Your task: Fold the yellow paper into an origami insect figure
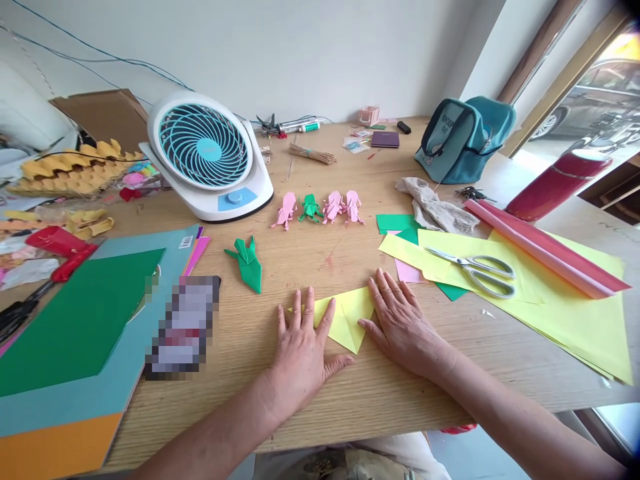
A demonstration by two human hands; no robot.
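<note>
A yellow sheet of paper [346, 321], folded into a triangle with creases, lies on the wooden table with one point toward me. My left hand [304, 347] rests flat over its left side, fingers spread. On the right corner lies my right hand [403, 325], flat with the fingers stretched out and the thumb apart. Both palms hide the triangle's outer corners. Beyond my left hand is a green folded paper figure [246, 262]. Farther back stand pink paper figures [286, 210] and a green one [311, 207] in a row.
At right, scissors [480, 270] lie on yellow sheets [575, 320] beside a rolled red sheet [545, 250]. A red bottle [557, 183] and teal bag [465, 143] stand behind. A fan [210, 157] stands back left; a blurred phone [183, 327] and green paper [85, 320] lie left.
</note>
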